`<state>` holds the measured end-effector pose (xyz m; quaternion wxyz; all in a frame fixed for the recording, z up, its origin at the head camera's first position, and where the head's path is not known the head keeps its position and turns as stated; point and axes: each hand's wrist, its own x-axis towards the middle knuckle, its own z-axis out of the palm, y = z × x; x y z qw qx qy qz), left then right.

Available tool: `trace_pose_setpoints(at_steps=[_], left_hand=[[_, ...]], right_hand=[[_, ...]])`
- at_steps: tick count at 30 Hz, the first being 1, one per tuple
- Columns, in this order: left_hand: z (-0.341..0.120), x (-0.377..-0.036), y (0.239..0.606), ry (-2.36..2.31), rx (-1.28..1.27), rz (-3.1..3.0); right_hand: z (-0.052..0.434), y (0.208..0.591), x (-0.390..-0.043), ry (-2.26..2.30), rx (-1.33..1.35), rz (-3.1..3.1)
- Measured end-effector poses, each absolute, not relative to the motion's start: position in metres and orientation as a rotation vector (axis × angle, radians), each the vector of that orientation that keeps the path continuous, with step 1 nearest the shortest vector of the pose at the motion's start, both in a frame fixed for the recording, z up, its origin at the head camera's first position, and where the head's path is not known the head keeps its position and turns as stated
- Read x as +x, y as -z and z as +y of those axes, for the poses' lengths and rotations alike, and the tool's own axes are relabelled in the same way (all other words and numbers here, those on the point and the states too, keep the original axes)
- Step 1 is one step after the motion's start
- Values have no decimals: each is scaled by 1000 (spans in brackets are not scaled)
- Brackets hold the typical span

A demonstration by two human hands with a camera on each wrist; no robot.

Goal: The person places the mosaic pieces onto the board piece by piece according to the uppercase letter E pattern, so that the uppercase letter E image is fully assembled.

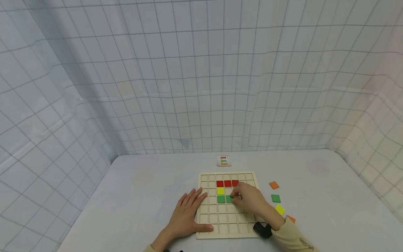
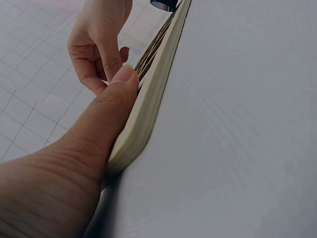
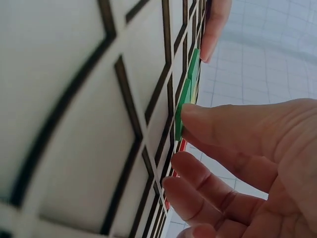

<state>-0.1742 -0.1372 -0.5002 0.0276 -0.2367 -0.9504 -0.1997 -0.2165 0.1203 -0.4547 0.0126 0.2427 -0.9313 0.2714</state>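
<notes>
The green tile [image 3: 184, 101] under the right hand [image 1: 250, 199] looks like a thin flat square, prob painted wood or plastic, so v light and stiff, not fragile imo. Smooth face = a bit slippery, so best grabbed by pinching two opposite edges w/ fingertips; once it's flat in a cell there's no edge to get at. Right now the fingers are curled in narrow, fingertip on the tile's edge, tile tipped partly up out of its cell. It sits approx mid-board, second green next to another green one [image 1: 221, 199], below a yellow tile [image 1: 220, 191] and a red row [image 1: 227, 183].

Left hand [image 1: 187, 215] lies flat, fingers straight and a bit spread, on the left edge of the wooden grid board [image 1: 217, 224], thumb along its near-left corner. Board is pale, laser-cut w/ dark grid lines. Spare tiles [image 1: 276, 198] lie loose on the table off the board's right edge.
</notes>
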Motion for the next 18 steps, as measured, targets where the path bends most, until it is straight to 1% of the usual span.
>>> trace_pose_setpoints(at_steps=[9,14,18], left_hand=[[-138,-174,499,612,-733,-2930],[-138,-174,500,604,-726,-2932],[-138,-173,500,621,-729,-2935]], right_hand=[[131,456,-210,-839,851,-2928],[142,458,-207,-807,983,-2907],[154,457,-207,-892,1115,-2907]])
